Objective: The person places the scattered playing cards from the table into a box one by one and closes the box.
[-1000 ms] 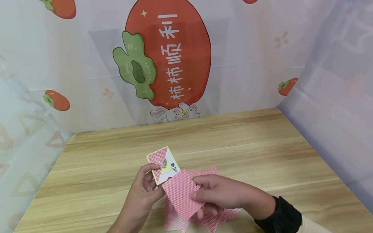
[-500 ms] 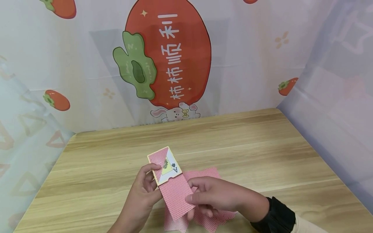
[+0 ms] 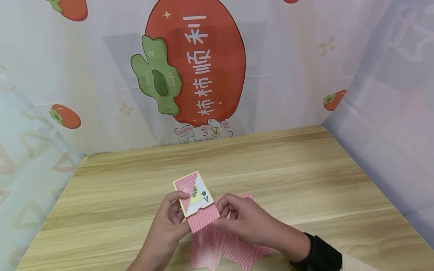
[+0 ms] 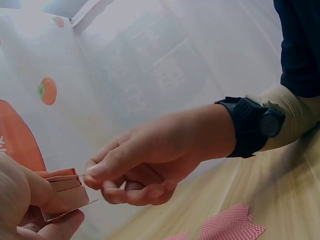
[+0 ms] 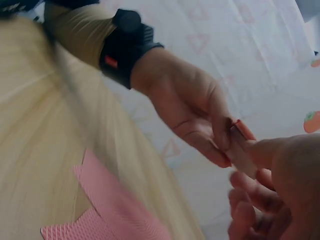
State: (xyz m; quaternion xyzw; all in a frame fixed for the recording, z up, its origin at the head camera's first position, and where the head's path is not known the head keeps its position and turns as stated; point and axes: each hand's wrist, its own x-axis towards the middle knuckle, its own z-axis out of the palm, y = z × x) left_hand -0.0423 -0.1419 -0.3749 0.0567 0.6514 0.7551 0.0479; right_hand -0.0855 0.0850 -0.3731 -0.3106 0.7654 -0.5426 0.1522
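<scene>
My left hand (image 3: 169, 222) grips a small card box (image 3: 194, 192) with a red patterned corner and an ace of spades on its front, held above the wooden table (image 3: 305, 173). A red-backed card (image 3: 204, 219) sticks out of the box's open end, and my right hand (image 3: 242, 220) pinches that card with thumb and fingers. In the left wrist view the right hand (image 4: 145, 165) meets the box (image 4: 65, 195) edge-on. The right wrist view has the left hand (image 5: 195, 110) gripping the box (image 5: 242, 150). Several red-backed cards (image 3: 223, 250) lie spread on the table under both hands.
A printed persimmon backdrop (image 3: 194, 60) hangs behind the table, and sheer curtains (image 3: 390, 113) close in the left and right sides. Bare wood stretches to the far edge and to the right of the hands.
My right hand has moved left and up toward the box, sliding the red-backed card most of the way into it. The left hand has held the box nearly still.
</scene>
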